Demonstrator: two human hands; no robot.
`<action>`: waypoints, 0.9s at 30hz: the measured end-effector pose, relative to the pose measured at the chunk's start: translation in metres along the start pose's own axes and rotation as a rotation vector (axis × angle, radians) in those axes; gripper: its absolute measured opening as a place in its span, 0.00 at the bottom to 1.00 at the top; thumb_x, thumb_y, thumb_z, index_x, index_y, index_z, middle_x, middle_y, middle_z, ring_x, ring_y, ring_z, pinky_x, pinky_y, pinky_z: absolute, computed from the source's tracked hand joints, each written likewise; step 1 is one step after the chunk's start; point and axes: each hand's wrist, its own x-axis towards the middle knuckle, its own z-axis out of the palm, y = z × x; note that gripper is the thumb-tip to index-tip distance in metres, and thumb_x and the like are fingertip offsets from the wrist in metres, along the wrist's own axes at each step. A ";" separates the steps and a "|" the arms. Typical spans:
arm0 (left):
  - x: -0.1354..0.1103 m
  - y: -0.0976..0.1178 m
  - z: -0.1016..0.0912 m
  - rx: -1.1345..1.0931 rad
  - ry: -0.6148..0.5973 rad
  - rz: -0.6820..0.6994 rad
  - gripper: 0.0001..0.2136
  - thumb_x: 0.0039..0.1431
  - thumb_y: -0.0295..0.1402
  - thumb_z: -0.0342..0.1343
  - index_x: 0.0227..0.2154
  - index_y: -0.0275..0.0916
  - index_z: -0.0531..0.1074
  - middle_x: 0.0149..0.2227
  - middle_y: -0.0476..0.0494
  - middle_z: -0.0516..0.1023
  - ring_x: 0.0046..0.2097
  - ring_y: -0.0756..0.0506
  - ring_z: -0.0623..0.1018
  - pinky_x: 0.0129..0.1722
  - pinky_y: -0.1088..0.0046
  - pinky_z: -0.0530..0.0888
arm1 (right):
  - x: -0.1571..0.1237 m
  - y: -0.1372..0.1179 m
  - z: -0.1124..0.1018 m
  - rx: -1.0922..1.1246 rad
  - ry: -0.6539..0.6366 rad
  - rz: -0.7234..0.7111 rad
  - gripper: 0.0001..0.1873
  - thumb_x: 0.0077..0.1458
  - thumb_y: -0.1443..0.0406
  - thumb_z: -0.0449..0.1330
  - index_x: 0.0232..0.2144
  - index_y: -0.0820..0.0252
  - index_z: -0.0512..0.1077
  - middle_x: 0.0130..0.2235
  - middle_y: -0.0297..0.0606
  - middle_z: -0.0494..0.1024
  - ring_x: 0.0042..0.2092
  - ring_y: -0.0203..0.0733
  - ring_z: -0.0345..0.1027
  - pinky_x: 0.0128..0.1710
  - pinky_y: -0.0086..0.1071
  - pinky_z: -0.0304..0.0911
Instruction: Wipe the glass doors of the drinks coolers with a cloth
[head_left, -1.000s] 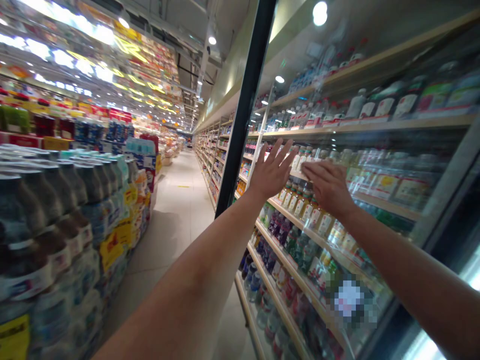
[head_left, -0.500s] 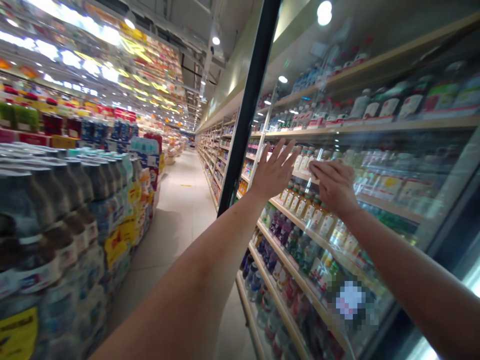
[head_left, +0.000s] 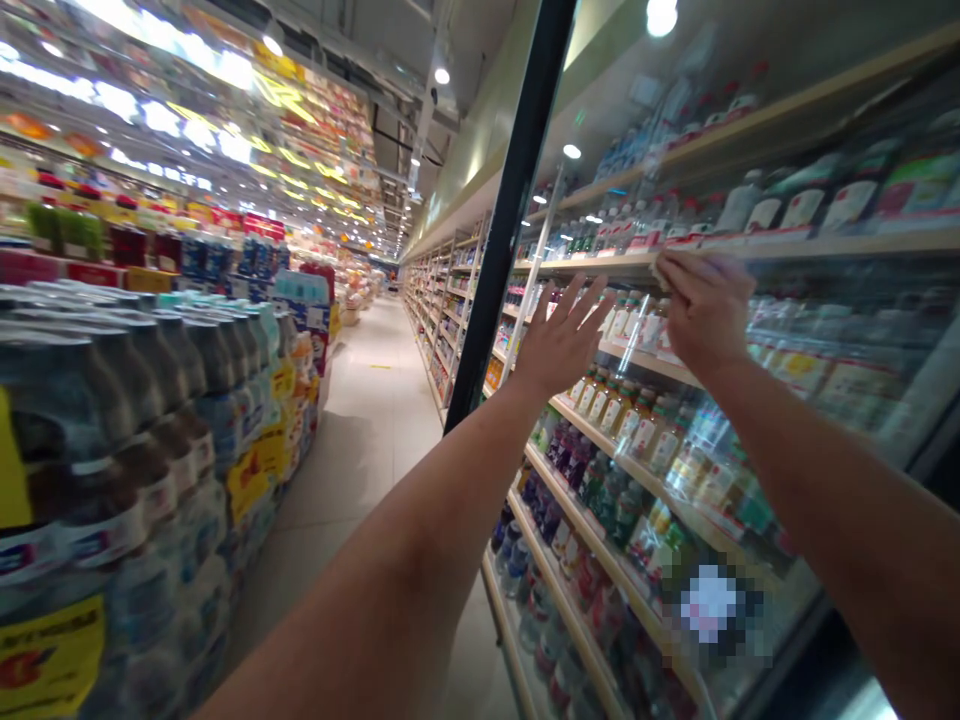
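Observation:
A glass door with a dark frame stands open at a slant before me. My left hand lies against the glass near that frame, fingers spread and nothing in them. Higher and further right, my right hand presses its bent fingers to the pane. Under its fingertips shows the pale edge of what looks like a folded cloth, mostly covered by the hand. Through the glass appear shelves with rows of drink bottles. A blurred-out pale patch sits low on the pane.
Shrink-wrapped packs of bottles are stacked along the left, with yellow signs on them. A pale tiled aisle runs between these stacks and the shelves on the right. Ceiling lights hang overhead.
My right hand has slid up and to the right across the glass with the cloth. My left hand stays spread at the same place on the pane; the view has shifted slightly.

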 end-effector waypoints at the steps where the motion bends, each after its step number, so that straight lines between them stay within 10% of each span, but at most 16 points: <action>1: 0.000 0.000 0.001 0.004 0.008 -0.001 0.24 0.73 0.35 0.42 0.69 0.39 0.56 0.73 0.44 0.53 0.74 0.37 0.50 0.73 0.46 0.45 | 0.007 0.006 -0.002 0.009 0.015 0.004 0.22 0.68 0.67 0.46 0.56 0.60 0.74 0.59 0.44 0.75 0.59 0.54 0.60 0.61 0.55 0.49; 6: -0.001 0.000 0.001 0.023 0.008 -0.005 0.24 0.73 0.35 0.41 0.69 0.39 0.57 0.72 0.44 0.53 0.74 0.38 0.51 0.73 0.46 0.44 | 0.030 0.019 0.001 -0.004 0.136 0.063 0.22 0.70 0.65 0.46 0.58 0.65 0.72 0.61 0.49 0.73 0.58 0.57 0.58 0.61 0.55 0.46; 14: 0.000 0.002 0.001 0.003 -0.013 -0.035 0.27 0.73 0.35 0.39 0.71 0.32 0.51 0.73 0.41 0.51 0.74 0.39 0.48 0.74 0.48 0.43 | -0.048 -0.032 0.018 -0.114 0.023 -0.190 0.20 0.68 0.68 0.50 0.56 0.55 0.74 0.57 0.37 0.78 0.56 0.46 0.66 0.59 0.46 0.53; 21: 0.001 0.001 -0.001 0.012 -0.007 -0.006 0.24 0.74 0.34 0.40 0.70 0.36 0.56 0.73 0.43 0.52 0.74 0.37 0.50 0.73 0.45 0.46 | -0.065 -0.019 -0.005 -0.089 -0.159 -0.415 0.21 0.65 0.71 0.55 0.58 0.53 0.72 0.58 0.36 0.77 0.58 0.44 0.66 0.58 0.42 0.52; 27: 0.000 -0.001 -0.001 0.014 -0.002 -0.002 0.24 0.73 0.35 0.41 0.70 0.37 0.56 0.73 0.42 0.53 0.74 0.37 0.50 0.73 0.44 0.46 | -0.014 0.027 -0.012 -0.123 0.085 -0.069 0.21 0.67 0.69 0.49 0.56 0.59 0.75 0.58 0.43 0.77 0.57 0.51 0.64 0.57 0.47 0.51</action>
